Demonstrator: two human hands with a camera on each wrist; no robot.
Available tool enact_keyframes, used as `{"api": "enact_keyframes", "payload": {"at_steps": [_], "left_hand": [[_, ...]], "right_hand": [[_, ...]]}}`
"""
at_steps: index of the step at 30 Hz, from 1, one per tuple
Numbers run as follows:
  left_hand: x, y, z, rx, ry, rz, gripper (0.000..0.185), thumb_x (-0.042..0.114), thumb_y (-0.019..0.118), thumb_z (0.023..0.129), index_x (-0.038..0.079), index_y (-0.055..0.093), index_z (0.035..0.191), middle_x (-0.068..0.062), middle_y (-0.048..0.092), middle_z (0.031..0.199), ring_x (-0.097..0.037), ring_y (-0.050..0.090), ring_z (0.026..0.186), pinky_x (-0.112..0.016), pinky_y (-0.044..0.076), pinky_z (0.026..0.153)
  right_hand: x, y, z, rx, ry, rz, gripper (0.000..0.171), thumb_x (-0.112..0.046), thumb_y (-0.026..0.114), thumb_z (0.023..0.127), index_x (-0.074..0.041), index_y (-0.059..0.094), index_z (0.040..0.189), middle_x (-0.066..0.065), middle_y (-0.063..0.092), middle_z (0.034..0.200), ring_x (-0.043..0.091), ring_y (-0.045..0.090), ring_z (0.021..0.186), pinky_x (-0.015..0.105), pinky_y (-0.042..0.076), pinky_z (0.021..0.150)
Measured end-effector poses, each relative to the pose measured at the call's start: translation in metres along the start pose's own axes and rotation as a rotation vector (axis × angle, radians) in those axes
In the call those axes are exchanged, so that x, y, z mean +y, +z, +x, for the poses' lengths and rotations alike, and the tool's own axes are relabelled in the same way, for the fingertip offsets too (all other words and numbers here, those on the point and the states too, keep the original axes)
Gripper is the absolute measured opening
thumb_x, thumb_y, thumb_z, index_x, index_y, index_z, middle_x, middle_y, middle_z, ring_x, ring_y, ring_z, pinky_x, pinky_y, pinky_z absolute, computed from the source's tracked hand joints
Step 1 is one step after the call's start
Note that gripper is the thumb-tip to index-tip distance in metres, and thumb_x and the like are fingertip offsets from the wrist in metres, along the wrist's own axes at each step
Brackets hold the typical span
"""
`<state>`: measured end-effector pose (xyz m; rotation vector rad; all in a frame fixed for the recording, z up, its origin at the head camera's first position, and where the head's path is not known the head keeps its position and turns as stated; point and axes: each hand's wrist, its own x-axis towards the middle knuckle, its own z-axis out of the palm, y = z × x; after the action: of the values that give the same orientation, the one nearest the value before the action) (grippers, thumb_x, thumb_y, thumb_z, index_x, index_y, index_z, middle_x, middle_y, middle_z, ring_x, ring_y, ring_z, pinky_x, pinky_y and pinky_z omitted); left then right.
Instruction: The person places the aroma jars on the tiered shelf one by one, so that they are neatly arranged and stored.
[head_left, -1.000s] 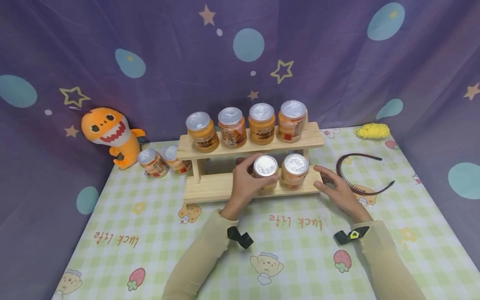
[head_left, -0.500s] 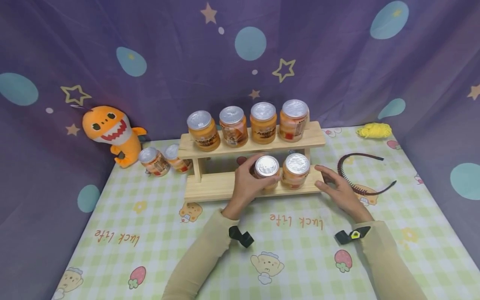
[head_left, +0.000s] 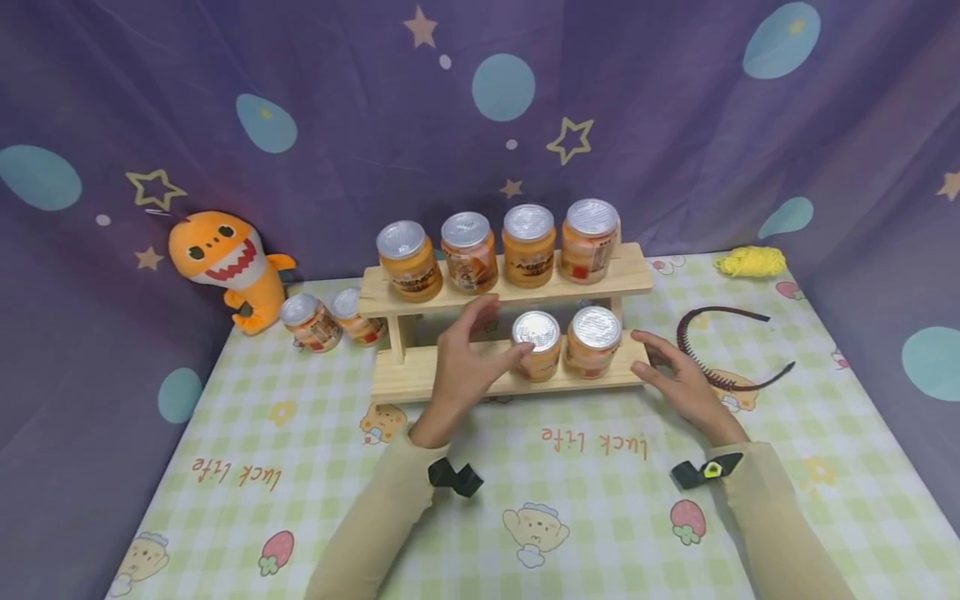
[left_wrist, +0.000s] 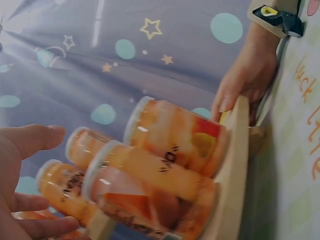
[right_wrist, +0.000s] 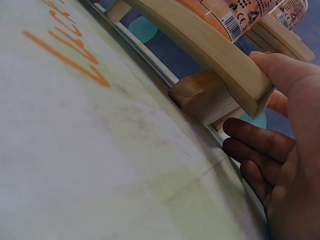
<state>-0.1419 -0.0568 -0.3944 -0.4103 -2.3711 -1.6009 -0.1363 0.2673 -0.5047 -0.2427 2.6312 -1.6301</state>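
Observation:
My left hand (head_left: 465,358) is held apart from the nearer-left jar (head_left: 537,354) on the lower board, its fingers spread and holding nothing. In the left wrist view, the fingers (left_wrist: 35,140) are parted, facing the jars. To the right of that jar stands a second silver-topped jar (head_left: 592,346) with orange contents. Both sit upright on the two-tier wooden shelf (head_left: 427,375). My right hand (head_left: 678,379) holds the right end of the lower board; the right wrist view has the thumb (right_wrist: 280,70) on the wood and the other fingers curled near its end.
Several similar jars (head_left: 528,250) line the upper tier. Two more jars (head_left: 311,323) stand on the checked tablecloth (head_left: 315,500) left of the shelf, by an orange shark plush (head_left: 232,267). A dark toothed headband (head_left: 697,358) and yellow yarn (head_left: 750,262) lie at the right.
My left hand has let go of the jar on the lower board and moved left, its fingers spreading. That jar stays in place, and my right hand remains at the shelf's end.

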Motion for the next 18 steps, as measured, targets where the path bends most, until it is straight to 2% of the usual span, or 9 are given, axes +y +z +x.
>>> {"api": "enact_keyframes", "payload": {"at_steps": [10,15,18], "left_hand": [[0.009,-0.032,-0.011,0.085,0.085,0.004,0.069,0.010,0.090,0.071,-0.001,0.059,0.132,-0.020,0.067,0.128,-0.034,0.064,0.119,-0.050,0.051,0.103],[0.008,-0.051,-0.016,0.137,0.114,0.014,0.067,0.003,0.088,0.071,-0.005,0.059,0.130,-0.022,0.067,0.127,-0.034,0.065,0.119,-0.030,0.051,0.103],[0.004,-0.061,-0.019,0.168,0.092,0.027,0.066,0.002,0.088,0.070,-0.004,0.059,0.130,-0.021,0.068,0.126,-0.030,0.065,0.118,-0.021,0.049,0.101]], "right_hand": [[0.005,0.001,0.001,0.009,0.004,0.004,0.052,-0.026,0.059,0.102,-0.014,0.044,0.151,0.020,0.054,0.145,-0.011,0.052,0.109,0.011,0.040,0.093],[0.003,0.000,0.001,0.007,0.004,0.004,0.053,-0.026,0.058,0.102,-0.014,0.044,0.151,0.019,0.054,0.145,-0.011,0.052,0.109,0.013,0.040,0.094],[0.002,0.000,0.001,0.002,0.006,0.002,0.053,-0.026,0.058,0.102,-0.014,0.043,0.151,0.018,0.054,0.146,-0.012,0.051,0.109,0.013,0.039,0.095]]}}
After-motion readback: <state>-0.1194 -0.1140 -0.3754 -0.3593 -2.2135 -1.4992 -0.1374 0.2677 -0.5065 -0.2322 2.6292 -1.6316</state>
